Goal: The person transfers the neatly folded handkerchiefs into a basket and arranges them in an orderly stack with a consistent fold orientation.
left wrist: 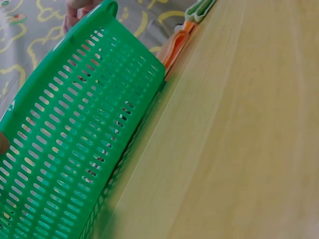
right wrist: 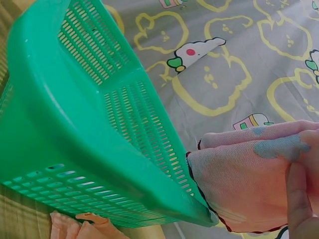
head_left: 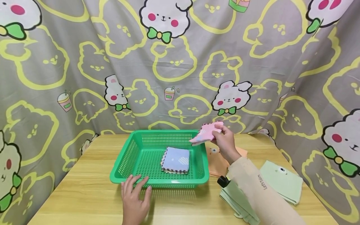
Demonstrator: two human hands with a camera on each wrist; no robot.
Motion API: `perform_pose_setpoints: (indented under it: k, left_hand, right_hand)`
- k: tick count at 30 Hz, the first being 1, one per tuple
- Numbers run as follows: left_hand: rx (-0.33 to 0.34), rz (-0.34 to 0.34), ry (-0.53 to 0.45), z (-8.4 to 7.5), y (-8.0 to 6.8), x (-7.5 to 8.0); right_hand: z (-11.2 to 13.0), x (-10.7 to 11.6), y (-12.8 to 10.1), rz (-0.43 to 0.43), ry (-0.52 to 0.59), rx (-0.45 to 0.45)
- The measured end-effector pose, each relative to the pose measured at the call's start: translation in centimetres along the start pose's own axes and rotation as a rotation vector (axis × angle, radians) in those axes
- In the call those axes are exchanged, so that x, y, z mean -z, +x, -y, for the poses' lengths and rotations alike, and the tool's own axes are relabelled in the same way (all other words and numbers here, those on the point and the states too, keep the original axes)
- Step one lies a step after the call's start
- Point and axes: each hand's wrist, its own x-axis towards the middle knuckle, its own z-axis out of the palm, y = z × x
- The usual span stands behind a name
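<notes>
A folded pink cloth [head_left: 207,132] with a dark stitched edge is pinched between the thumb and fingers of my right hand [head_left: 226,142], above the right rim of the green basket [head_left: 157,181]. The right wrist view shows this pink cloth [right wrist: 234,189] beside the basket's rim, with blue patches on it. Inside the basket, toward the right, lies a small stack of folded cloths with a light blue cloth [head_left: 176,159] on top. My left hand [head_left: 136,200] is at the basket's front rim, its fingers spread and touching it.
Folded orange cloths [head_left: 216,162] lie right of the basket, partly hidden by my right arm. Nearer the front is a green cloth [head_left: 239,200], partly under the sleeve; another light green cloth [head_left: 284,181] lies farther right. A patterned curtain [head_left: 194,78] hangs behind the wooden table [head_left: 84,187].
</notes>
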Motion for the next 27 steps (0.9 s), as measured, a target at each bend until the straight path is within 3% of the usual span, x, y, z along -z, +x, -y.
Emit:
perform_pose_setpoints:
  k: [13, 20, 27]
  left_hand:
    - [0.005, 0.004, -0.004, 0.0, 0.0, 0.0]
    - [0.018, 0.009, 0.000, -0.1, -0.1, 0.0]
    - [0.029, 0.019, -0.002, -0.1, -0.1, 0.1]
  right_hand:
    - [-0.4, -0.5, 0.4, 0.020, 0.045, -0.033]
    - [-0.6, -0.7, 0.6, 0.094, 0.128, -0.042]
    - [-0.7, -1.2, 0.6, 0.019, 0.074, -0.061]
